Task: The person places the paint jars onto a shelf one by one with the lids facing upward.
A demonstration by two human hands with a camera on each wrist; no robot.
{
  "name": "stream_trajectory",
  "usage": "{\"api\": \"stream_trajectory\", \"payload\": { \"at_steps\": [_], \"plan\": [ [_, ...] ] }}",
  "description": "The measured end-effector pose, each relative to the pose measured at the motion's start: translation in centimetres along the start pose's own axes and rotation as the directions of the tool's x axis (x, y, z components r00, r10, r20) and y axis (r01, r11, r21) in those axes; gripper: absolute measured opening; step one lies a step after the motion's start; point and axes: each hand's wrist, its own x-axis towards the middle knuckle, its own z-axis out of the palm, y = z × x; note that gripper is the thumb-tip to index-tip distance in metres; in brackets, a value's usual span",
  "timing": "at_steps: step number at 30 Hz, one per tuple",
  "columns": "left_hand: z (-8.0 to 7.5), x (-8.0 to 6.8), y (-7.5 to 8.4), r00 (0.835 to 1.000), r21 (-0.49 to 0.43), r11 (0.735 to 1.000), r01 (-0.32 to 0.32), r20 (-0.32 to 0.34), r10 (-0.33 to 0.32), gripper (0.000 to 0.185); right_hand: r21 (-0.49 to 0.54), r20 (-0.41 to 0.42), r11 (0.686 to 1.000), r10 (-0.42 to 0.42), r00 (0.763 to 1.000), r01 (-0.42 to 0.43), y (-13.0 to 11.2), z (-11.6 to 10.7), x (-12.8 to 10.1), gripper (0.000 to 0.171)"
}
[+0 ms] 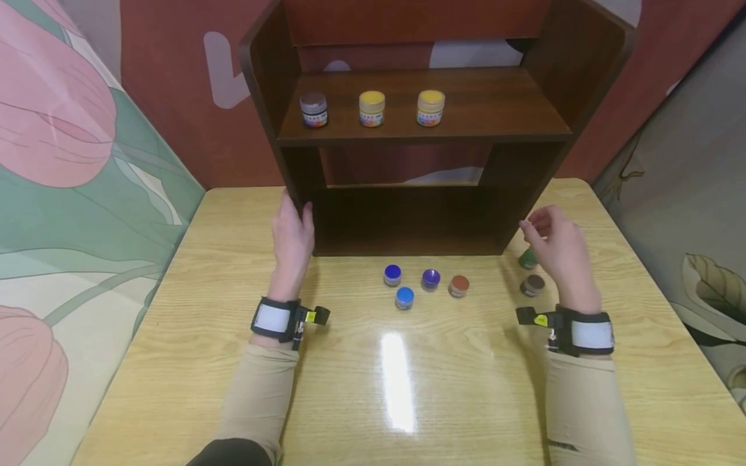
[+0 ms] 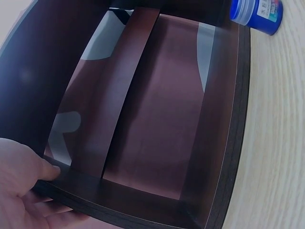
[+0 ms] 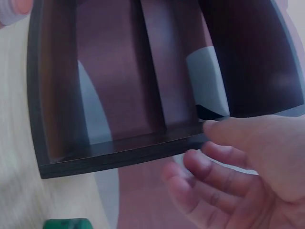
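A dark wooden shelf unit (image 1: 419, 136) stands at the back of the pale wood table (image 1: 373, 388). My left hand (image 1: 296, 220) holds its left side panel, thumb on the front edge and fingers along the outside. In the left wrist view the left hand (image 2: 28, 183) clasps the panel's edge of the shelf unit (image 2: 157, 119). My right hand (image 1: 542, 230) hovers by the right side panel with fingers loosely curled, holding nothing. In the right wrist view the right hand (image 3: 228, 162) sits just off the shelf unit (image 3: 119, 95).
On the middle board stand a dark-lidded jar (image 1: 313, 109) and two yellow jars (image 1: 372, 107) (image 1: 430, 107). On the table lie two blue jars (image 1: 392, 274) (image 1: 405, 297), a purple (image 1: 430, 279), an orange (image 1: 459, 285), a green (image 1: 528, 259) and a brown jar (image 1: 533, 285).
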Motion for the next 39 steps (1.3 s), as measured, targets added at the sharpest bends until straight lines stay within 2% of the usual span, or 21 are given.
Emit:
{"api": "stream_trajectory", "payload": {
  "at_steps": [4,7,12,19,24,28,34,39],
  "plan": [
    [0.0,0.0,0.0,1.000,0.001,1.000,-0.002,-0.006,0.002,0.038,-0.049,0.093,0.998,-0.039,0.995,0.044,-0.4,-0.4,-0.1,0.029],
    [0.0,-0.1,0.0,1.000,0.001,1.000,-0.005,-0.008,0.005,0.038,-0.063,0.211,0.994,-0.079,0.974,0.094,-0.8,-0.3,0.0,0.027],
    [0.0,0.0,0.0,1.000,0.008,1.000,-0.011,-0.013,0.011,0.037,-0.067,0.384,0.984,-0.127,0.915,0.164,-1.7,0.5,0.1,0.027],
    [-0.1,0.0,0.2,0.999,0.017,1.000,-0.026,-0.018,0.026,0.037,-0.018,0.566,0.978,-0.163,0.808,0.210,-2.4,1.8,-0.1,0.032],
    [-0.1,0.0,0.1,1.000,0.011,1.000,-0.015,-0.019,0.015,0.037,0.057,0.634,0.976,-0.198,0.748,0.210,-2.7,2.7,-0.3,0.036],
    [-0.1,0.0,0.0,1.000,0.016,1.000,-0.014,-0.018,0.014,0.037,0.090,0.665,0.973,-0.217,0.714,0.212,-3.0,3.4,-0.5,0.040],
    [0.0,0.0,0.0,1.000,0.019,1.000,-0.012,-0.016,0.012,0.038,0.094,0.710,0.976,-0.204,0.674,0.196,-3.8,4.3,-0.7,0.040],
    [0.0,0.0,0.1,1.000,0.021,1.000,-0.002,-0.012,0.003,0.038,0.092,0.726,0.975,-0.203,0.657,0.200,-4.3,4.9,-1.0,0.037]
  ]
}}
